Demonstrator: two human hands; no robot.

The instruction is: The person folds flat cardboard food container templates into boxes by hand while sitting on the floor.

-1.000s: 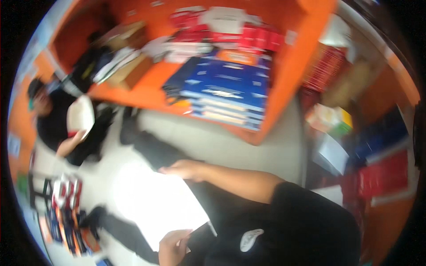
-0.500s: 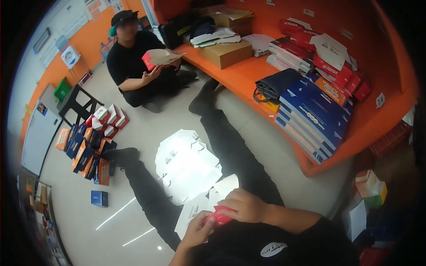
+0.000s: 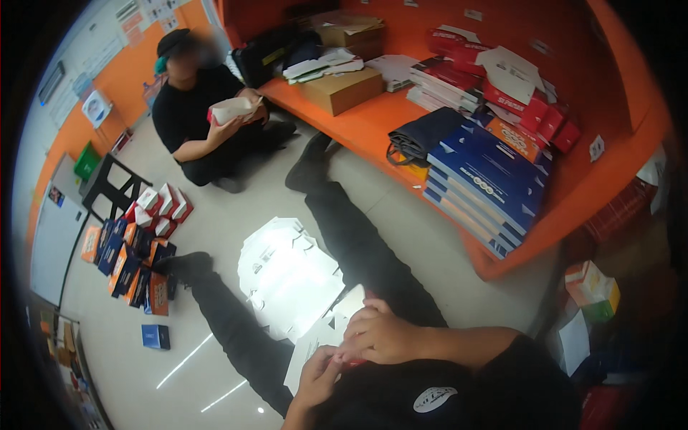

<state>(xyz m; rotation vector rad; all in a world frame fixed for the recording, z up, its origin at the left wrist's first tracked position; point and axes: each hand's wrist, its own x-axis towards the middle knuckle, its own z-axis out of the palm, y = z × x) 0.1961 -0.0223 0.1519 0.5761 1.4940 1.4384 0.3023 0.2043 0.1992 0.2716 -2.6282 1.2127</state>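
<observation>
Left hand and right hand meet, gripping the red-and-white carton between them. White blanks lie just beyond both hands, between the legs. A blue box sits well left.

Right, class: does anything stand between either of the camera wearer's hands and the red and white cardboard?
Nothing visible does. The left hand and right hand are both on the red and white cardboard, hiding part of it. The pile of white sheets lies beyond, not between.
</observation>
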